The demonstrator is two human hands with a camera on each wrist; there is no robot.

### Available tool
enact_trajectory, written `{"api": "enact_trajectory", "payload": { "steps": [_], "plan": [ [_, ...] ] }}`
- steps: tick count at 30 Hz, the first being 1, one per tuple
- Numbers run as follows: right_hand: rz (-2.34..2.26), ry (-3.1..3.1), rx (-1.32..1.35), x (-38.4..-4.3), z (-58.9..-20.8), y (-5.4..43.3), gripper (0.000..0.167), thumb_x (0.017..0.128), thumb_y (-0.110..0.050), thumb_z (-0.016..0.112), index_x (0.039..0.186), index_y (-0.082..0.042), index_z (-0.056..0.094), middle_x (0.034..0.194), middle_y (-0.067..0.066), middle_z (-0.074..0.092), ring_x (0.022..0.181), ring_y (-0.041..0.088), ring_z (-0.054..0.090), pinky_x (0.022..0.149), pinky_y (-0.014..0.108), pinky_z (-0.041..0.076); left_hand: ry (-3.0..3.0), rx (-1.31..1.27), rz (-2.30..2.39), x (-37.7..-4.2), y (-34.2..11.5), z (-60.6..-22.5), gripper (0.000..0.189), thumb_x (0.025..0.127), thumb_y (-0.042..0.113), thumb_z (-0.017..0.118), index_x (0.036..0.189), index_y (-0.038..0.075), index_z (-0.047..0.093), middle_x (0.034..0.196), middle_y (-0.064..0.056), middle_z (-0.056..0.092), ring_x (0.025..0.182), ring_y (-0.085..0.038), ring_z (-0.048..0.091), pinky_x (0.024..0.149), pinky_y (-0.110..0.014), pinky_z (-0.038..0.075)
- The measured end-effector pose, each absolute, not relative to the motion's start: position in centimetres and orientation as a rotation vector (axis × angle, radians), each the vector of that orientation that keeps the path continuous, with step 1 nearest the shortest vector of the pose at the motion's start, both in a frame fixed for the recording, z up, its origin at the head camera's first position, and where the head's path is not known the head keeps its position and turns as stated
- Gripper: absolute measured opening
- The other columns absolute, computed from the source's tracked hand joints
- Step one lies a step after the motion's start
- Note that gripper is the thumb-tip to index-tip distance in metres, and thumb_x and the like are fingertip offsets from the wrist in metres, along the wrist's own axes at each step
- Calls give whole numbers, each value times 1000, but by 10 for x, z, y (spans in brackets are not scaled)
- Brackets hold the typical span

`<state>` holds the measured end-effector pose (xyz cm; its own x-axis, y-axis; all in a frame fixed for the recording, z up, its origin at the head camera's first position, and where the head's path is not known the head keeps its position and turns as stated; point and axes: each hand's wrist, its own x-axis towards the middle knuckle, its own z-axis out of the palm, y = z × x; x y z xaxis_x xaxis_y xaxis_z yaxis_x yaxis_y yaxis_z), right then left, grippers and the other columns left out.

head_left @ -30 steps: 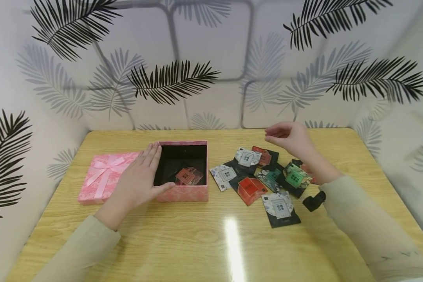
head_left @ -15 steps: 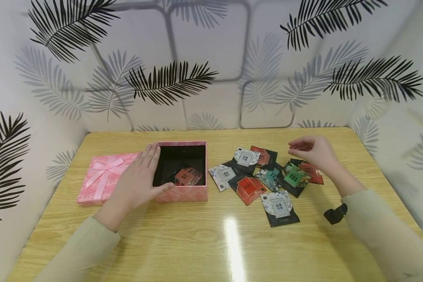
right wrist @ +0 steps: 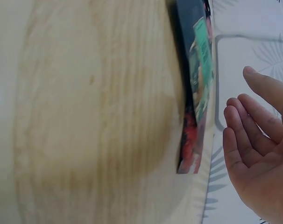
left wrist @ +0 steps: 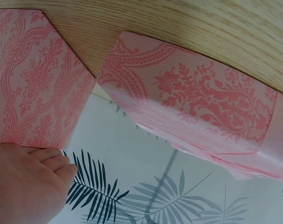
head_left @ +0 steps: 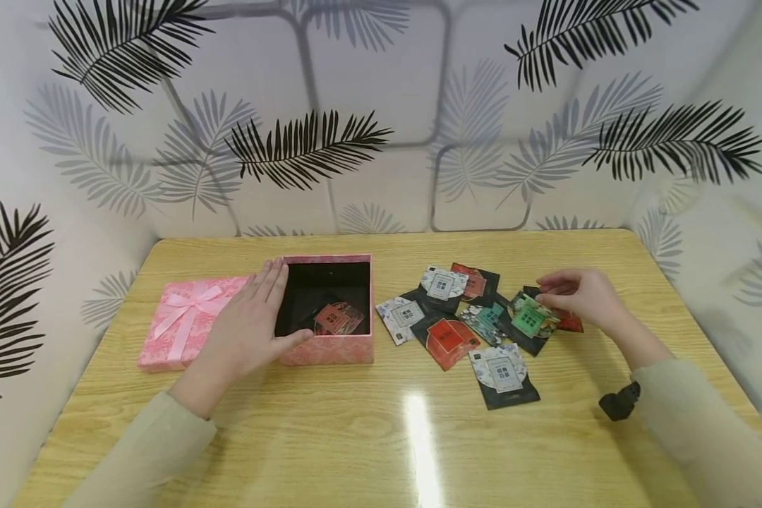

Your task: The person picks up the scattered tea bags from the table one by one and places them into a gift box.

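Note:
My left hand (head_left: 246,321) rests on the left rim of a pink patterned box (head_left: 330,351), fingers straight and thumb at the front edge. In the left wrist view its fingers lie against the box wall (left wrist: 36,79). Inside the black interior lies a red-labelled packet (head_left: 338,319). My right hand (head_left: 585,298), fingers loosely bent and holding nothing, hovers over a red packet (head_left: 571,323), which it partly hides. Beside that is a green-labelled packet (head_left: 529,317). The right wrist view shows a gap between the hand (right wrist: 259,147) and the packets (right wrist: 202,65).
A pink lid (head_left: 193,303) with a ribbon bow lies left of the box. Several flat packets overlap right of it, among them a red-orange one (head_left: 446,337). Nearer the front lies a white-and-black packet (head_left: 504,375). The wooden table (head_left: 330,430) meets a leaf-patterned backdrop behind.
My right hand has moved right and down from above the back of the packet pile to the red packet at its right end. The left hand has stayed on the box.

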<state>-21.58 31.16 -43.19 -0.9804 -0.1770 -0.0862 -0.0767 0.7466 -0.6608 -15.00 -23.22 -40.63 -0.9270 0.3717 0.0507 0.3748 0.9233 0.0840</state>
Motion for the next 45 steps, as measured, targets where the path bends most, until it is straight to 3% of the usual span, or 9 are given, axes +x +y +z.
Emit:
{"api": "enact_trajectory", "payload": {
  "steps": [10, 14, 19, 29, 39, 45],
  "plan": [
    [-1048, 2787, -243, -210, -453, 321, 45, 97, -23, 80, 130, 6, 71, 115, 23, 77, 83, -8, 66, 74, 14, 57, -3036, -607, -168, -150, -231, -411, 112, 97, 66, 63, 167, -6, 15, 176, -24, 16, 165, -41, 18, 134, -54, 23],
    [-950, 2836, -311, -214, -455, 315, 52, 93, -27, 84, 131, 6, 71, 113, 21, 77, 91, 8, 70, 76, 17, 55, -3037, -594, -150, -151, -233, -409, 111, 97, 65, 63, 167, -6, 14, 176, -24, 16, 165, -41, 18, 134, -54, 22],
    [-849, 2873, -395, -218, -456, 310, 59, 89, -29, 88, 131, 7, 70, 110, 20, 74, 95, 26, 69, 78, 29, 55, -3040, -584, -147, -151, -235, -409, 112, 97, 65, 64, 167, -6, 13, 176, -25, 15, 165, -41, 17, 135, -54, 22],
    [-814, 2877, -431, -218, -457, 305, 49, 87, -25, 89, 122, 5, 74, 103, 15, 71, 89, 21, 63, 77, 33, 52, -3038, -593, -158, -150, -235, -410, 112, 97, 67, 61, 168, -5, 13, 177, -24, 15, 166, -40, 16, 135, -53, 21],
    [-976, 2834, -342, -218, -459, 305, 45, 92, -20, 85, 124, 6, 68, 107, 19, 72, 89, 14, 64, 73, 20, 53, -3038, -586, -174, -149, -236, -408, 111, 97, 62, 66, 167, -7, 15, 176, -25, 16, 165, -41, 17, 135, -54, 22],
    [-1119, 2799, -268, -218, -448, 307, 38, 98, -16, 78, 125, 8, 67, 110, 21, 71, 84, -3, 60, 69, 18, 55, -3034, -594, -173, -150, -234, -409, 111, 98, 65, 62, 167, -7, 14, 176, -25, 16, 165, -41, 17, 135, -54, 21]
  ]
}}
